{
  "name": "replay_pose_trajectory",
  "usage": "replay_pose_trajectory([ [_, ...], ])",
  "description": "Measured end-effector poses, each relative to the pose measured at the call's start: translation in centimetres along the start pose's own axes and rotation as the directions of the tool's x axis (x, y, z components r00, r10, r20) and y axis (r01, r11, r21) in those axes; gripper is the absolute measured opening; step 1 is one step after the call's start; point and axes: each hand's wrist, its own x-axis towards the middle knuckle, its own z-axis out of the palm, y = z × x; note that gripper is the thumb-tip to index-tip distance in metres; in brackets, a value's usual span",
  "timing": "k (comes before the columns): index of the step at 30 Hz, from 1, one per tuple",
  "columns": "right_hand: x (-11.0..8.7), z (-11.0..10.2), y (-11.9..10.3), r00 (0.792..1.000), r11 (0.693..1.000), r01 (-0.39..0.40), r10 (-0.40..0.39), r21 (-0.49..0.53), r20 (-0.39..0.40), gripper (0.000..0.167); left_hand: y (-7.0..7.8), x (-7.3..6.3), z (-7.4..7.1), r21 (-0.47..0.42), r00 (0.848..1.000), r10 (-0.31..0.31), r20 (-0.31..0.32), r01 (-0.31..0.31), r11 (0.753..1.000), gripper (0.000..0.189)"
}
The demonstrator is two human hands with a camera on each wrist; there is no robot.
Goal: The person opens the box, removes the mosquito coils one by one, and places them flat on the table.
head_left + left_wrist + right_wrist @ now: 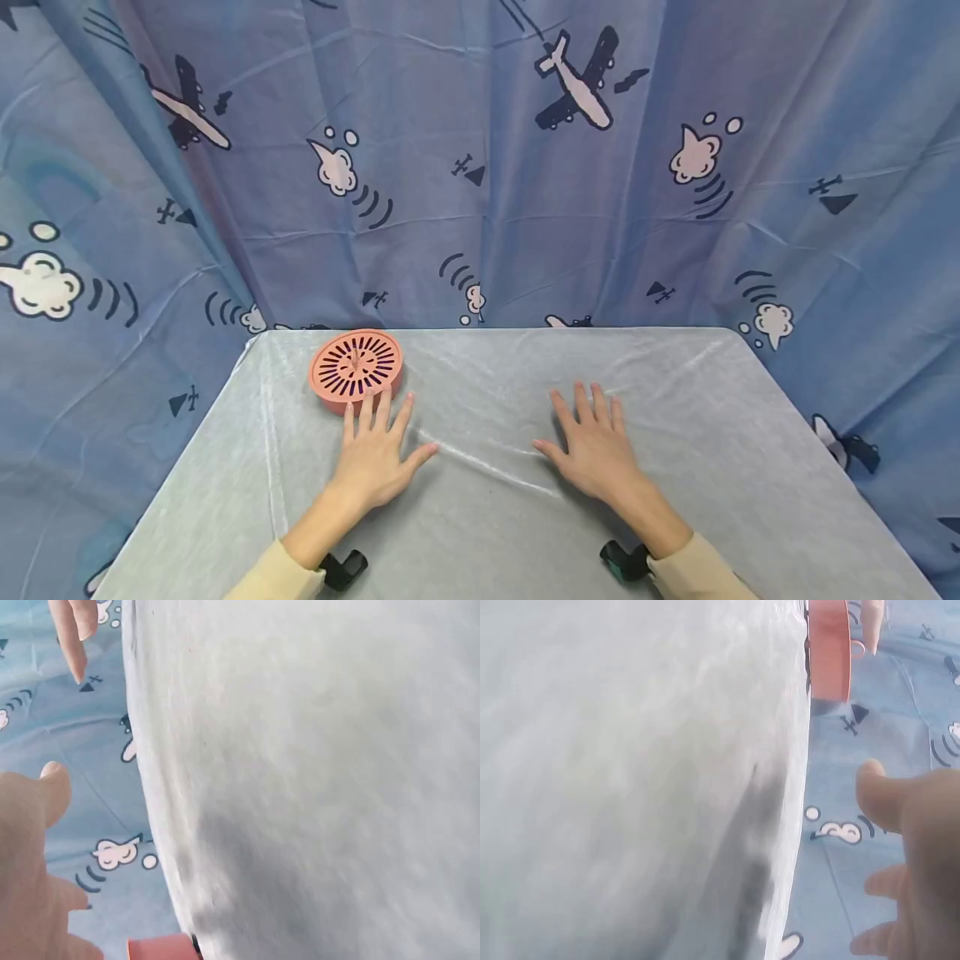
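A round coral-pink case (pixel 327 377) with a slotted lid stands at the far left of the table. A small ring rises from the middle of its lid. My left hand (pixel 373 467) is just in front of it, palm down with fingers spread, the fingertips overlapping its near edge in the head view. To the right, my right hand (pixel 597 454) is over the cloth with its fingers spread and nothing in them. Part of the case (pixel 829 652) shows side-on at the top of the right wrist view, and a corner of it (pixel 163 948) at the bottom of the left wrist view.
A pale grey cloth (pixel 480 533) covers the table. Behind it and at both sides hangs a blue curtain (pixel 442 108) printed with planes and clouds. Each wrist wears a black camera mount, the left one (pixel 345 570) and the right one (pixel 624 562) both close above the cloth.
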Motion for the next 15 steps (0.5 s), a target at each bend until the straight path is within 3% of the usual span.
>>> replay_pose_trajectory([
  [8, 1.4, 0.5, -2.4, 0.999, 0.999, 0.049, -0.049, 0.018, 0.002, 0.079, -1.7, -0.6, -0.3, 0.020, 0.999, -0.023, -0.046, 0.024, 1.000, 0.083],
  [15, 3.3, 0.3, -4.7, 0.996, 0.996, 0.087, -0.087, 0.026, 0.032, 0.080, -3.6, -0.9, -0.8, 0.014, 0.991, -0.043, -0.125, 0.045, 0.999, 0.075],
])
